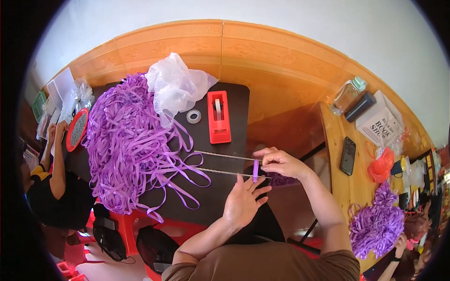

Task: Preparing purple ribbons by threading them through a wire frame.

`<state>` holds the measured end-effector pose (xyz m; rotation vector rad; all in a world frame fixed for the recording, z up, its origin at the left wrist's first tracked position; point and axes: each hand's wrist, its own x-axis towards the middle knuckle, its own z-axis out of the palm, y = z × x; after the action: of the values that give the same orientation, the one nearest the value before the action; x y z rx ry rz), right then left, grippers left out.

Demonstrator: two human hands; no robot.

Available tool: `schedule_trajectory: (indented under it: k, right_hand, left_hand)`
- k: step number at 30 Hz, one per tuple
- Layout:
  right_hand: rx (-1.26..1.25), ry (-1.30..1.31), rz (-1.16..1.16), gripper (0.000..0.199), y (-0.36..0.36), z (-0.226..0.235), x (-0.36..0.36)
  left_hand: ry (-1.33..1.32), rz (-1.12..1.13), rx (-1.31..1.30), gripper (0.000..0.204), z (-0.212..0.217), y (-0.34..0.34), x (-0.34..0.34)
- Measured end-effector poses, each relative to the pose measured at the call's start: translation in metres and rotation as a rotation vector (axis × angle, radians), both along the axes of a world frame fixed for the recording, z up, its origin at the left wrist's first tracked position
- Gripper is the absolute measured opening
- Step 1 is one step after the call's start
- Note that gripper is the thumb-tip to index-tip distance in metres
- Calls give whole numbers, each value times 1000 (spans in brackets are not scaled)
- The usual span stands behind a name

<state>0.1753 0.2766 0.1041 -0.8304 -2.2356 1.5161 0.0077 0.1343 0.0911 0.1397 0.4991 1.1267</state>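
Observation:
Two thin metal rods [220, 155] run side by side out past the right edge of the dark table. A narrow band of purple ribbon [255, 171] is wrapped across both rods near their outer ends. My right hand [281, 164] has its thumb and forefinger pinched at this ribbon, beside the far rod. Below the near rod, my left hand [243, 202] is turned up with its fingers apart, fingertips close to the ribbon's lower end. To the left lies a big tangled heap of purple ribbon [126, 140], with loose loops reaching toward the rods.
On the dark table [239, 112] are a red tape dispenser [219, 117], a tape roll [193, 116] and a crumpled plastic bag [176, 86]. A wooden table [337, 145] at right holds a phone [348, 156], a bottle [348, 97] and purple ribbon bunches [377, 225]. Other people sit at both sides.

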Motion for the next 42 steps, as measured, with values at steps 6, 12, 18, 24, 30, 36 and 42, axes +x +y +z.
schedule_trajectory:
  k: [6,12,18,24,30,36,42]
  right_hand:
    - [46,8,38,10,9,-22,0]
    - [27,5,64,13,11,-21,-5]
    - [122,-33,69,15,13,-24,-6]
    - [230,-96,15,14,8,-20,-13]
    - [334,-292,-129,18,-1,-11,-23]
    - [519,-594,-242,18,-17,13,-40]
    - [798,-697,-342,23,-38,17,-49]
  left_hand:
    - [4,-17,12,72,-1,0,1]
    - [16,-4,-26,71,0,0,2]
    - [21,-7,-46,69,4,2,2]
    - [26,3,-57,68,3,2,2]
    - [5,0,-50,66,2,2,3]
    - [-21,-5,-54,65,5,3,1]
    - [-54,-10,-7,61,5,2,0]
